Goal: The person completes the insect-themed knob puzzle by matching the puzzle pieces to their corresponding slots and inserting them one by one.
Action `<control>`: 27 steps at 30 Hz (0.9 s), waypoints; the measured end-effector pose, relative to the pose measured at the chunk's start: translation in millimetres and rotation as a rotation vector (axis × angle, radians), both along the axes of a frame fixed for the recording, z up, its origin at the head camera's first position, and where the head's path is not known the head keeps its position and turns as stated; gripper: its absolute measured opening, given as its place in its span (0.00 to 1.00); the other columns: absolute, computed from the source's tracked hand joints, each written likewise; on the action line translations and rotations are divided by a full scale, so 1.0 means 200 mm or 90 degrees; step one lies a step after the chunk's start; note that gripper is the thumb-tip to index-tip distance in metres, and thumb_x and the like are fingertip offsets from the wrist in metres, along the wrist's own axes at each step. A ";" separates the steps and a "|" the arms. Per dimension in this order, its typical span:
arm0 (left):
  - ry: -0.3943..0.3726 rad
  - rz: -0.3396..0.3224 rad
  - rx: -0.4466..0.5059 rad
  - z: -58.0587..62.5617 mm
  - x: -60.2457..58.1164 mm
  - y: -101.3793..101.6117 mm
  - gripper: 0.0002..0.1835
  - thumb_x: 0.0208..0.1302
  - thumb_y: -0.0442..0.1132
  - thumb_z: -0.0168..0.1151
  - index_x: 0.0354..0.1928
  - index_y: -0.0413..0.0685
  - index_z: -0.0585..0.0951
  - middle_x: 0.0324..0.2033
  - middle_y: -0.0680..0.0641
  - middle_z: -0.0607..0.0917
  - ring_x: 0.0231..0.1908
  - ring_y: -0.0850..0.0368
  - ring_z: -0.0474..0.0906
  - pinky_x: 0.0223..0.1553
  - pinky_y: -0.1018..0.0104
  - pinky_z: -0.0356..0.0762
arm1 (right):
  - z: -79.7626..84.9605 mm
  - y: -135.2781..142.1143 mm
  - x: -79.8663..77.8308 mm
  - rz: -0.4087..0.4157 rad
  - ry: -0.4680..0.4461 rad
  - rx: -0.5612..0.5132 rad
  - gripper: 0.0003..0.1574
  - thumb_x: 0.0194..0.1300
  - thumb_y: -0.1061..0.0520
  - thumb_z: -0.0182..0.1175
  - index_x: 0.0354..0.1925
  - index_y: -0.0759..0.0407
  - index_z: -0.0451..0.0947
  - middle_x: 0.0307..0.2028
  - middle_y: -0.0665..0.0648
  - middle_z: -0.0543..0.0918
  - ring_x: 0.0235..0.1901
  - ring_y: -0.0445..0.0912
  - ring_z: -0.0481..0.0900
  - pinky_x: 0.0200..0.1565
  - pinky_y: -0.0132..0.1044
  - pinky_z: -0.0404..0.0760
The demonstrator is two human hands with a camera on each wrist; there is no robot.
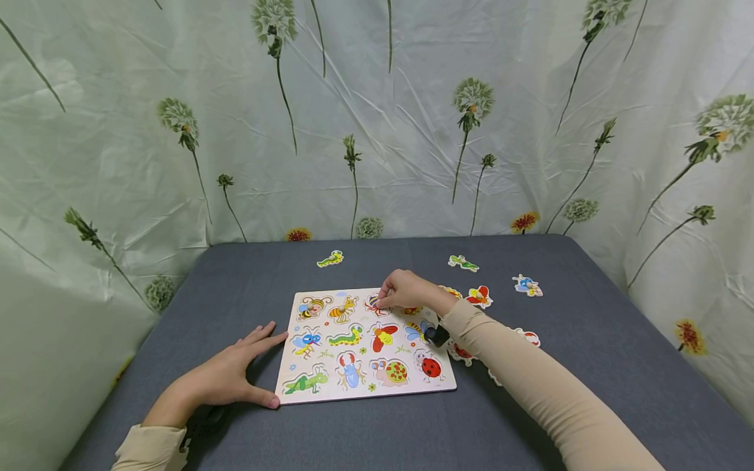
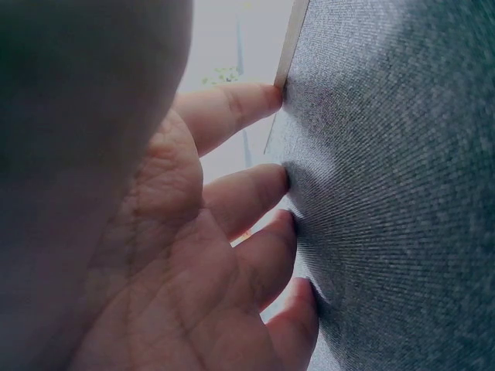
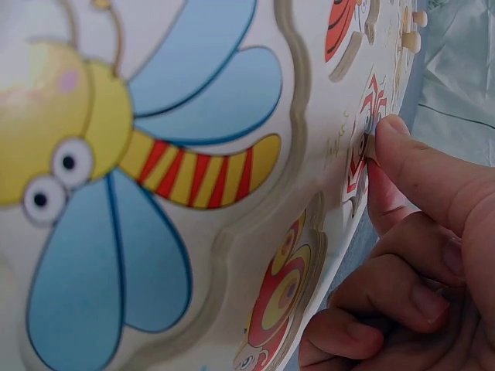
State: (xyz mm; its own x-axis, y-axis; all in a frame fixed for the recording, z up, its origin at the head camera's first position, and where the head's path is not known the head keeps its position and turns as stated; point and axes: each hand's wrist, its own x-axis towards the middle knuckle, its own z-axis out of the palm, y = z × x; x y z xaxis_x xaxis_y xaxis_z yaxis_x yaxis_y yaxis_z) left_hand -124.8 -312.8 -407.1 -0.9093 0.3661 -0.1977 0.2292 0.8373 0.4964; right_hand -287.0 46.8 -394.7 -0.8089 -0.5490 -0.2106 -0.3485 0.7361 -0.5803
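A wooden insect peg puzzle board (image 1: 406,391) lies on the table. My right hand (image 1: 409,289) pinches the knob of the spider puzzle piece (image 3: 354,174) between thumb and finger, over the spider spot in the top row. The other fingers curl loosely under it in the right wrist view. At the board's left edge, my left hand (image 1: 232,373) is spread, with thumb and index fingertip touching the side. Its fingertips rest on the cloth in the left wrist view. A bee piece (image 1: 311,308) and a wasp piece (image 1: 343,311), both with knobs, sit in the top row.
A caterpillar piece (image 1: 330,259) and a grasshopper piece (image 1: 463,263) lie behind the board. To the right are a blue insect piece (image 1: 527,286), a red-winged piece (image 1: 480,297) and several more, partly hidden beneath my right arm. Grey cloth (image 1: 365,438) covers the table.
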 end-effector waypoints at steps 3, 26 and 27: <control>0.000 0.000 0.000 0.00 0.00 0.00 0.66 0.44 0.62 0.88 0.85 0.58 0.63 0.85 0.32 0.55 0.82 0.21 0.48 0.72 0.16 0.54 | 0.00 0.00 0.00 -0.008 -0.006 -0.004 0.08 0.74 0.53 0.71 0.39 0.55 0.91 0.34 0.51 0.89 0.25 0.40 0.70 0.30 0.31 0.68; -0.015 0.011 -0.008 -0.01 0.00 0.00 0.66 0.43 0.63 0.88 0.85 0.58 0.63 0.85 0.32 0.54 0.82 0.22 0.48 0.73 0.16 0.54 | 0.02 0.00 -0.01 -0.019 -0.015 0.010 0.08 0.72 0.52 0.72 0.38 0.56 0.90 0.33 0.50 0.87 0.26 0.41 0.71 0.30 0.31 0.69; -0.015 0.011 -0.008 -0.01 0.00 0.00 0.66 0.43 0.63 0.88 0.85 0.58 0.63 0.85 0.32 0.54 0.82 0.22 0.48 0.73 0.17 0.54 | 0.03 0.00 -0.01 -0.018 -0.014 0.013 0.08 0.72 0.52 0.72 0.38 0.56 0.90 0.32 0.50 0.87 0.26 0.41 0.70 0.30 0.31 0.68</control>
